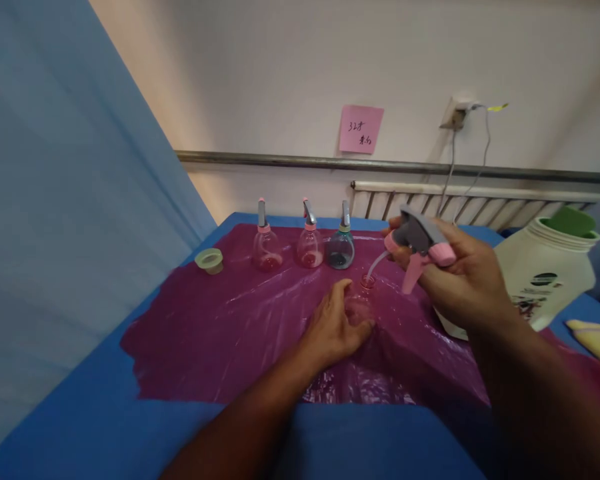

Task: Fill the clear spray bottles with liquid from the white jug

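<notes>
My right hand (460, 273) is closed around a grey and pink trigger spray head (417, 233). From the head a thin clear dip tube slants down to the mouth of a clear pink bottle (363, 308), its lower end at or inside the opening. The fingers of my left hand (336, 327) curve around the bottle's body and hold it upright on the purple plastic sheet (220, 333). Behind it stand three capped spray bottles: a pink one (269, 250), another pink one (311, 248) and a teal one (341, 249), each with some liquid low inside.
A large white jug (545, 267) with a green lid or cup in its mouth stands at right. A small pale green cup (209, 261) sits at the sheet's left. A yellow cloth-like item (597, 340) lies far right. Behind the blue table are a metal rail (280, 160) and cables.
</notes>
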`<move>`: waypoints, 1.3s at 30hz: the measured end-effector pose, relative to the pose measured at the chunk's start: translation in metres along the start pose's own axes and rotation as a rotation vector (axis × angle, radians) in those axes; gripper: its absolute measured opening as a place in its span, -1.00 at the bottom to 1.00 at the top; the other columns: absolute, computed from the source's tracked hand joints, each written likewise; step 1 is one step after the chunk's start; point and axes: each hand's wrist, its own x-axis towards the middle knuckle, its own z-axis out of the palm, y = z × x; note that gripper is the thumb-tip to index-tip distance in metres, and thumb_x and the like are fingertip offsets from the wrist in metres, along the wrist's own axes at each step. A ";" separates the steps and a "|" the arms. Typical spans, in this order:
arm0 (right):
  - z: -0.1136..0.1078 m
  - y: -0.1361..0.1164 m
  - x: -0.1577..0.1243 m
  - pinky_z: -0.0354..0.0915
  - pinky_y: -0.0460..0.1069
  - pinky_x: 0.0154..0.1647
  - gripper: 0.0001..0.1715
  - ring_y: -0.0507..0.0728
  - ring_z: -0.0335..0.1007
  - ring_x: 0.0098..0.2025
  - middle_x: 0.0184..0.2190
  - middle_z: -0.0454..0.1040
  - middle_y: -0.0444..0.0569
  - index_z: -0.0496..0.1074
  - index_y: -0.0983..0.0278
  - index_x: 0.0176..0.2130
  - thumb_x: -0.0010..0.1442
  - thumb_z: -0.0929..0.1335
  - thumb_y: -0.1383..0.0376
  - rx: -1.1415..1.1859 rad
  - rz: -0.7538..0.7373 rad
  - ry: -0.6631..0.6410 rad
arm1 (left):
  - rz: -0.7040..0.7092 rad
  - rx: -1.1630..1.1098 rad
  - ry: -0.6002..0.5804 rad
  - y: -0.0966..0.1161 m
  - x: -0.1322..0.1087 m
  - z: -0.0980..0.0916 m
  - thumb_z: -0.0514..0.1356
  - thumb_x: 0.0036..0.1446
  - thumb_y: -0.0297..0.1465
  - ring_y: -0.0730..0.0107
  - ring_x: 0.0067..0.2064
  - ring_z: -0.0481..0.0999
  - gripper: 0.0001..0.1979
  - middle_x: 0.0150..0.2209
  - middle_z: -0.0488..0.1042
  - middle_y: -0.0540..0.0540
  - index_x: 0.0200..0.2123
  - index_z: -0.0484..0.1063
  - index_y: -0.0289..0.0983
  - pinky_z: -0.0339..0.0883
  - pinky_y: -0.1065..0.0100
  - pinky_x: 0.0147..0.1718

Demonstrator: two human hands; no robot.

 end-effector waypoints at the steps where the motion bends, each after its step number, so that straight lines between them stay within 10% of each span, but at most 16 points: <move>1: 0.001 0.006 -0.002 0.68 0.07 -0.02 -0.57 0.17 0.72 -0.06 -0.04 0.76 -0.05 0.76 0.08 0.06 0.23 0.73 0.13 0.023 0.029 -0.048 | -0.016 -0.003 0.003 0.002 0.000 0.000 0.51 0.20 -0.13 -0.26 0.46 0.55 -0.10 0.46 0.51 -0.31 0.51 0.25 -0.13 0.46 -0.22 0.43; 9: 0.005 0.070 -0.028 0.60 0.02 -0.14 -0.49 0.15 0.67 -0.16 -0.09 0.77 -0.05 0.68 0.09 0.03 0.19 0.74 0.02 0.157 0.313 -0.141 | -0.105 0.021 -0.001 0.024 -0.002 -0.004 0.47 0.21 -0.12 -0.31 0.38 0.62 -0.13 0.43 0.55 -0.38 0.50 0.30 -0.17 0.51 -0.25 0.38; 39: 0.013 0.087 -0.052 0.63 0.10 -0.13 -0.59 0.26 0.75 -0.12 -0.08 0.80 0.00 0.78 0.06 -0.03 0.17 0.75 0.05 0.261 0.398 -0.129 | -0.028 -0.004 0.000 0.019 -0.004 0.000 0.49 0.16 -0.20 -0.29 0.35 0.65 -0.20 0.32 0.63 -0.32 0.42 0.36 -0.13 0.56 -0.26 0.33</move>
